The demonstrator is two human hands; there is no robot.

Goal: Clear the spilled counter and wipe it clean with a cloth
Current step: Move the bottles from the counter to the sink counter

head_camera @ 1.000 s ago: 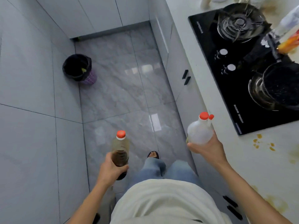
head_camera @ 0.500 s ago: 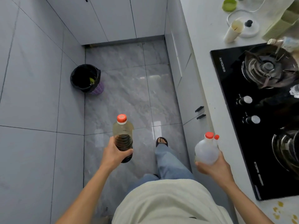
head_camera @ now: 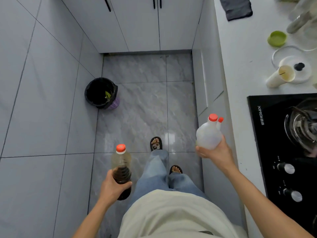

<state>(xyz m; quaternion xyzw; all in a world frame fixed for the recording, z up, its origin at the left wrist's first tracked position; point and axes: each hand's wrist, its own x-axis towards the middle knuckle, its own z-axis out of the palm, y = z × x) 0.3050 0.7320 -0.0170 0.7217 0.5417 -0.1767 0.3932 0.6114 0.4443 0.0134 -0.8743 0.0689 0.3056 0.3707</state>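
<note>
Clearing underway: dark bottle (head_camera: 121,170) gripped by left hand (head_camera: 112,187), white jug (head_camera: 208,134) by right hand (head_camera: 215,152); cloth (head_camera: 235,7) (probably wiping one) untouched on counter (head_camera: 240,69), wiping pending.

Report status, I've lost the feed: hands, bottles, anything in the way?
Left hand grips dark sauce bottle. Right hand holds white jug. Grey cloth on counter. Bin ahead-left.
</note>
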